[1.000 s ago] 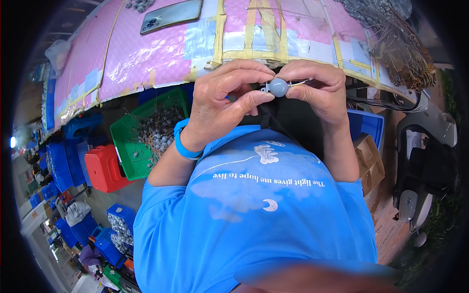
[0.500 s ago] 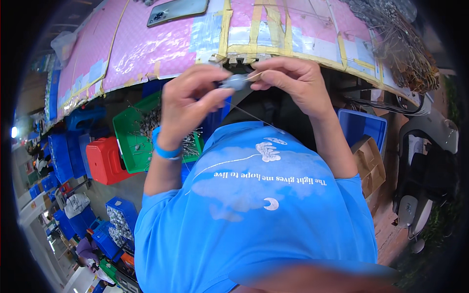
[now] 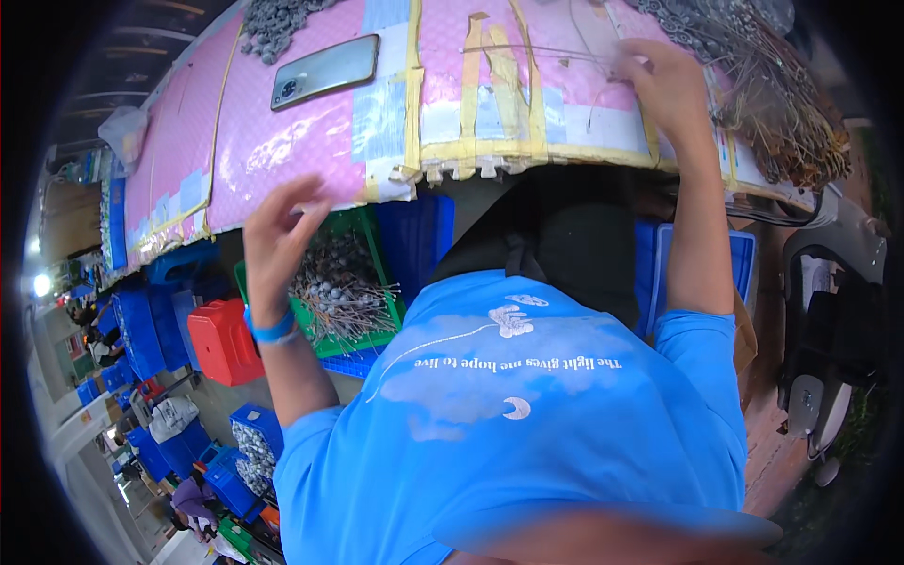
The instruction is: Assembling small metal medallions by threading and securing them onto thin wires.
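My left hand (image 3: 287, 231) hovers over the near-left side of the table, beside a green crate (image 3: 394, 306). Its fingers are loosely bent and apart, with nothing visible in them. Inside the crate lie many grey rounded pieces with thin wire stems (image 3: 344, 287). My right hand (image 3: 664, 89) reaches over the far right of the table, thumb and fingertips brought together at the end of a thin wire (image 3: 537, 49). That wire lies across the tabletop toward the left. The fingertips are small in view, and their grip on it is partly hidden.
The pink-covered, taped table (image 3: 282, 141) carries a phone (image 3: 325, 71), a heap of grey pieces (image 3: 278, 26) and a large wire bundle (image 3: 782, 104). Around it stand a red container (image 3: 224, 341), a blue crate (image 3: 744, 250) and a dark chair (image 3: 833, 320). People work far left.
My hands were together holding a small grey-blue piece with a wire; now they are apart and it is out of them. The left moved toward the crate, the right far right.
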Tool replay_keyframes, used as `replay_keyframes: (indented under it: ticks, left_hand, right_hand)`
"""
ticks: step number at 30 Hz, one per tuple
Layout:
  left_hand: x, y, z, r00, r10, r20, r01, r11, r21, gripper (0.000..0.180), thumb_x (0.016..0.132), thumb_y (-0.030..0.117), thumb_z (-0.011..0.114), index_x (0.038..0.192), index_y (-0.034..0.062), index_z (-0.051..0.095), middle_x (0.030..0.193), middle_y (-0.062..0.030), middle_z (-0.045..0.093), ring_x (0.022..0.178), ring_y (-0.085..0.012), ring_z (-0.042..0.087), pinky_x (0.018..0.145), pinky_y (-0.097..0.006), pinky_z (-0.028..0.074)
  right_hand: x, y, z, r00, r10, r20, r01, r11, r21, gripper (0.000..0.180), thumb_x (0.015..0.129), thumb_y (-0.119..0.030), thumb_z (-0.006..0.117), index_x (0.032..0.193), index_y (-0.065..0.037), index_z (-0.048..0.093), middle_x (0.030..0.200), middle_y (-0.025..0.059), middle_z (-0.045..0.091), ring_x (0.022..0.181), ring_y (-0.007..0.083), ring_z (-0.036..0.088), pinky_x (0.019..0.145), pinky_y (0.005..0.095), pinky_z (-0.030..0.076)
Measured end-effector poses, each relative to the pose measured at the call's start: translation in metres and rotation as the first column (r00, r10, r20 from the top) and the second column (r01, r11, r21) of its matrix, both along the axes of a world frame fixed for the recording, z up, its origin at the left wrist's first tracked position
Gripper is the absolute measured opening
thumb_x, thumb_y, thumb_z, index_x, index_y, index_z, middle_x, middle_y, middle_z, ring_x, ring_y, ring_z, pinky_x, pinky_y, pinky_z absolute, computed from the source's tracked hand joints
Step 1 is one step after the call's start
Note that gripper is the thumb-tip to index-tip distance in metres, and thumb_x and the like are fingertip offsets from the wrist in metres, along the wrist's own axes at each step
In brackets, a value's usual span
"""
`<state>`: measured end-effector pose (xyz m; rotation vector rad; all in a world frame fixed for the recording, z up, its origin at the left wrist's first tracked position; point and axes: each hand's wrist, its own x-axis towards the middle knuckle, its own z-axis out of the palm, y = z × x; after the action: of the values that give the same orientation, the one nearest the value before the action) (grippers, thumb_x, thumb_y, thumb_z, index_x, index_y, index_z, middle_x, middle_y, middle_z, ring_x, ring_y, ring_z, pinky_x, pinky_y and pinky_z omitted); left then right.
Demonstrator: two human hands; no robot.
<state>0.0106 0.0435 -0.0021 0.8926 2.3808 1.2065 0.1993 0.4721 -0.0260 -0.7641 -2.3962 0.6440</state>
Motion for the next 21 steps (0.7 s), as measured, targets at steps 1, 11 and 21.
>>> replay_keyframes:
  ticks: [1,11,21]
  left_hand:
    - [-0.001,0.027,0.002,0.998,-0.015,-0.068,0.017,0.999,0.033,0.033,0.085,0.007,0.073,0.117,0.0012,0.066,0.106,-0.0077,0.070,0.097,-0.0166,0.067,0.082,-0.029,0.055]
    - [-0.099,0.295,0.009,0.878,-0.198,-0.436,0.361,0.872,0.330,0.023,0.076,0.023,0.070,0.085,0.0018,0.068,0.088,-0.0202,0.068,0.085,-0.0397,0.065,0.075,-0.049,0.051]
    - [-0.143,0.320,-0.023,0.922,-0.128,-0.366,0.196,0.968,0.155,0.019,0.081,0.006,0.057,0.097,-0.0005,0.066,0.081,-0.0216,0.065,0.072,-0.0419,0.063,0.070,-0.048,0.053]
  right_hand:
    - [-0.010,0.003,-0.014,0.995,0.099,0.029,-0.102,0.986,0.133,0.024,0.085,-0.017,0.066,0.106,-0.008,0.073,0.092,0.0116,0.072,0.079,0.0179,0.069,0.074,0.0313,0.052]
    - [0.020,0.020,0.001,0.921,-0.050,-0.387,-0.206,0.779,-0.592,0.019,0.091,-0.007,0.065,0.108,0.002,0.068,0.087,0.0059,0.067,0.077,0.0134,0.063,0.070,0.0260,0.053]
    - [0.030,-0.007,-0.003,0.706,-0.244,-0.665,-0.540,0.422,-0.728,0.013,0.099,-0.011,0.056,0.102,0.000,0.060,0.087,0.0073,0.063,0.078,0.0161,0.064,0.069,0.0293,0.054]
